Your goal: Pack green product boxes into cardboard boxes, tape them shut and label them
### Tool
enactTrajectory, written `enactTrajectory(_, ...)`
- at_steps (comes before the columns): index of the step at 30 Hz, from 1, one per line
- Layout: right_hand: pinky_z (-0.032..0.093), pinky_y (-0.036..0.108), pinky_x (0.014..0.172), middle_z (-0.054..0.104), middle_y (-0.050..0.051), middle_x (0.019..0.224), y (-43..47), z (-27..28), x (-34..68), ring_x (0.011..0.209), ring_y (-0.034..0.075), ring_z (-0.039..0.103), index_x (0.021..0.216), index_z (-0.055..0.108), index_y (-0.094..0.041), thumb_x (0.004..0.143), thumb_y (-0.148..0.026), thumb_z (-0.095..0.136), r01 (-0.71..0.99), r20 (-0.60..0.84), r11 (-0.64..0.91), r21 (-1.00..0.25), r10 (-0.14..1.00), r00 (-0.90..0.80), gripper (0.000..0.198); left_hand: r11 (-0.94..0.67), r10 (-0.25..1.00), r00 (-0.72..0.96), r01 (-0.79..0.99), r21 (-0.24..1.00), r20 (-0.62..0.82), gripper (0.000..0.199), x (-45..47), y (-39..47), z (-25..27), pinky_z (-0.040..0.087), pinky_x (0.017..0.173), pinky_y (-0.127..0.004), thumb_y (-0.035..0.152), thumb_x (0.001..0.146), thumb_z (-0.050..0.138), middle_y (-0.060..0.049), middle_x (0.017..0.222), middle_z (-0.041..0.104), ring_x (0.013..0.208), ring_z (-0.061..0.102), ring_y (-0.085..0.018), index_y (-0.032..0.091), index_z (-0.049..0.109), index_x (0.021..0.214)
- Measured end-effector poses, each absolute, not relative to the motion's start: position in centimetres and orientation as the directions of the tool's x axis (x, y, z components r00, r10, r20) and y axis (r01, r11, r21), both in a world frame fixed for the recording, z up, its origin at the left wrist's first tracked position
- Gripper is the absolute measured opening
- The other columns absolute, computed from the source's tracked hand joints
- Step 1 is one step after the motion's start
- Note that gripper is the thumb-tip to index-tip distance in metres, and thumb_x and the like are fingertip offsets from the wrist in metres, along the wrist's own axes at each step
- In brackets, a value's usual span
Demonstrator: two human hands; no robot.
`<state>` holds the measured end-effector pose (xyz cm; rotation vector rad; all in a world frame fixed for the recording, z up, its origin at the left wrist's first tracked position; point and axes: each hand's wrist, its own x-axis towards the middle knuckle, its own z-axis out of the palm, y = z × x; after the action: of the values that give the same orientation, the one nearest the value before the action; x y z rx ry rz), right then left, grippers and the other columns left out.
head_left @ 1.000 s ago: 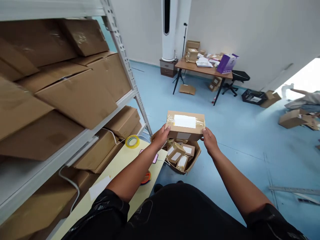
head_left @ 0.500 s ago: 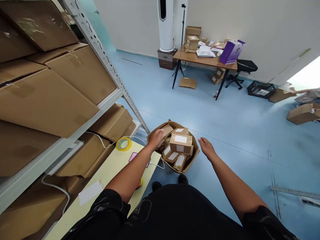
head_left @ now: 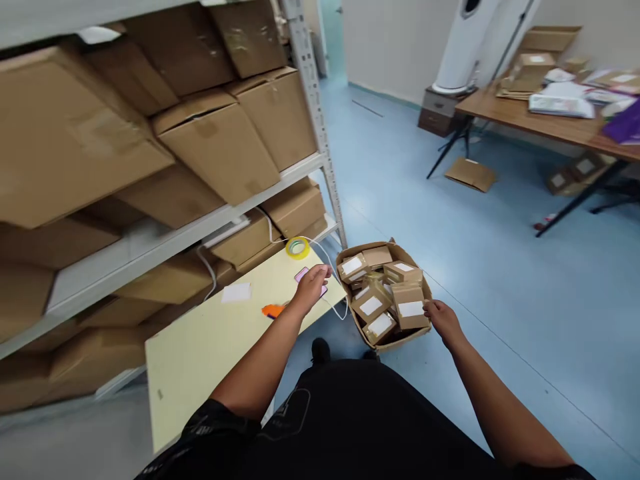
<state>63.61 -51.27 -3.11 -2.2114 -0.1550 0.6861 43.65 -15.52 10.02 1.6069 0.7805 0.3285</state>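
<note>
My left hand (head_left: 311, 288) is over the yellow table's corner, above a phone (head_left: 301, 274) that it partly covers. Its fingers are loosely bent and apart, and nothing shows in them. An open carton (head_left: 427, 283) full of small brown boxes stands on the floor before me. Beside its right rim is my right hand (head_left: 444, 321), fingers loosely curled and empty. Its fingertips are close to a small labelled box (head_left: 410, 297); contact is unclear. Another labelled box (head_left: 353, 265) lies at the carton's left side.
On the yellow table (head_left: 200, 360) are a tape roll (head_left: 291, 254), a white paper (head_left: 236, 293) and an orange object (head_left: 273, 311). A white cable hangs off its edge. Metal shelves (head_left: 290, 177) with large cartons rise at left. A brown desk (head_left: 500, 117) stands back right.
The view has swung left, bringing more shelving into sight. My left hand has moved from the carton to above the phone. My right hand is now closer to the carton's rim.
</note>
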Motion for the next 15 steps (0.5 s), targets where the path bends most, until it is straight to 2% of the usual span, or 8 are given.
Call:
enactTrajectory(2, 0.05, 0.031, 0.072, 0.079, 0.008, 0.095, -48.4, -3.3, 62.5, 0.088, 0.025, 0.072, 0.096, 0.076, -0.022, 0.09, -0.052, 0.052, 0.01, -0.445, -0.737, -0.676, 0.419, 0.791, 0.039, -0.006, 0.689, 0.689, 0.316, 0.949, -0.225, 0.06, 40.5, -15.6, 10.1, 0.056, 0.092, -0.04, 0.072, 0.089, 0.055, -0.013, 0.115, 0.075, 0.11, 0.069, -0.027, 0.018, 0.07, 0.108)
enactTrajectory(4, 0.047, 0.03, 0.073, 0.078, 0.007, 0.097, -44.9, -3.1, 60.4, 0.091, 0.025, 0.071, 0.094, 0.075, -0.023, 0.093, -0.046, 0.052, 0.241, -0.432, -0.752, -0.613, 0.575, 0.695, 0.032, 0.011, 0.733, 0.63, 0.364, 0.931, -0.255, 0.061, 36.8, -15.6, 9.9, 0.056, 0.092, -0.039, 0.074, 0.089, 0.054, -0.012, 0.111, 0.075, 0.108, 0.069, -0.026, 0.018, 0.071, 0.107)
enactTrajectory(7, 0.043, 0.028, 0.075, 0.078, 0.007, 0.099, -39.4, -2.7, 56.2, 0.093, 0.023, 0.069, 0.094, 0.074, -0.022, 0.096, -0.036, 0.051, 0.587, -0.411, -0.599, -0.545, 0.801, 0.436, 0.027, 0.046, 0.786, 0.537, 0.443, 0.895, -0.306, 0.063, 30.4, -16.2, 9.2, 0.056, 0.089, -0.039, 0.075, 0.088, 0.051, -0.012, 0.108, 0.075, 0.103, 0.07, -0.027, 0.017, 0.071, 0.104)
enactTrajectory(11, 0.041, 0.027, 0.077, 0.077, 0.007, 0.101, -31.9, -2.7, 52.1, 0.095, 0.022, 0.068, 0.095, 0.074, -0.019, 0.093, -0.031, 0.057, 0.748, -0.408, -0.442, -0.496, 0.878, 0.249, 0.02, 0.134, 0.84, 0.393, 0.518, 0.845, -0.375, 0.065, 21.2, -18.2, 7.3, 0.057, 0.085, -0.04, 0.076, 0.086, 0.05, -0.012, 0.106, 0.076, 0.101, 0.071, -0.028, 0.017, 0.071, 0.104)
enactTrajectory(15, 0.043, 0.03, 0.086, 0.072, 0.014, 0.119, -24.4, -3.3, 50.5, 0.106, 0.025, 0.065, 0.119, 0.07, -0.017, 0.092, -0.022, 0.055, 0.832, -0.389, -0.373, -0.41, 0.897, 0.21, 0.031, 0.248, 0.875, 0.231, 0.539, 0.805, -0.425, 0.064, 12.8, -20.6, 4.9, 0.058, 0.085, -0.04, 0.076, 0.086, 0.048, -0.012, 0.104, 0.076, 0.099, 0.072, -0.028, 0.019, 0.071, 0.1)
